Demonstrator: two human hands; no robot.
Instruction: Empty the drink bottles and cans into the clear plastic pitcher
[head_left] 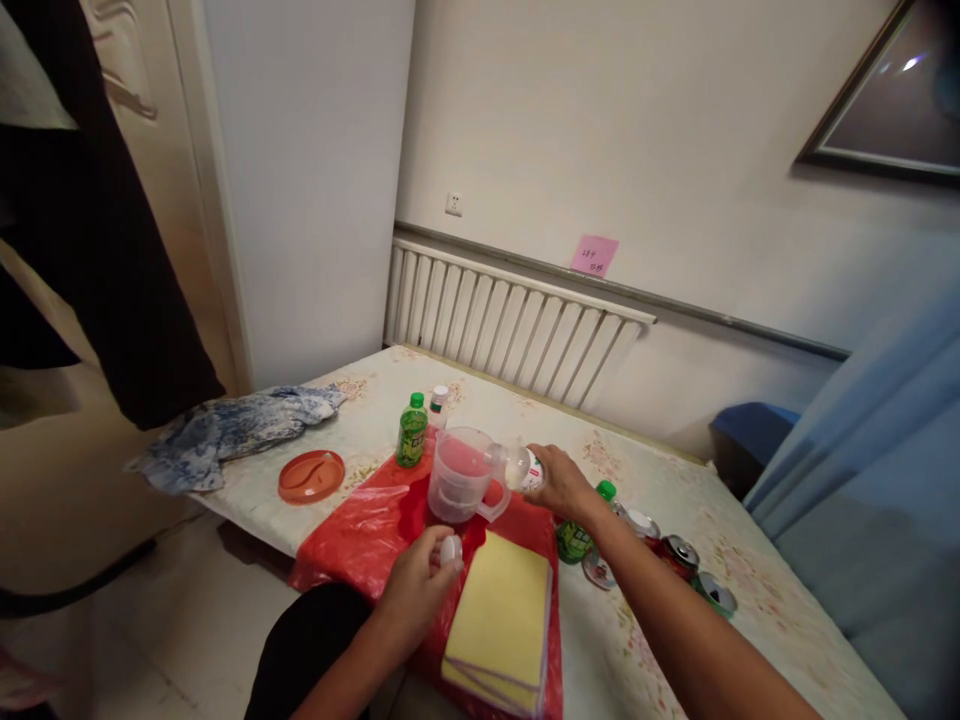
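Note:
My right hand (564, 484) grips a small clear bottle (519, 467), tipped sideways with its mouth over the rim of a clear plastic measuring jug (459, 477). The jug stands on a red plastic bag (358, 530) spread on the table. My left hand (418, 586) is closed around a small white cap (451, 549) just in front of the jug. A yellow pad (504, 615) lies on the red bag beside my left hand.
A green bottle (412, 430) and a smaller white-capped bottle (439, 405) stand behind the jug. An orange lid (310, 476) and a blue patterned cloth (229, 432) lie at the left. Another green bottle (577, 535) and several cans (679, 555) lie under my right forearm. A radiator (510, 325) lines the wall.

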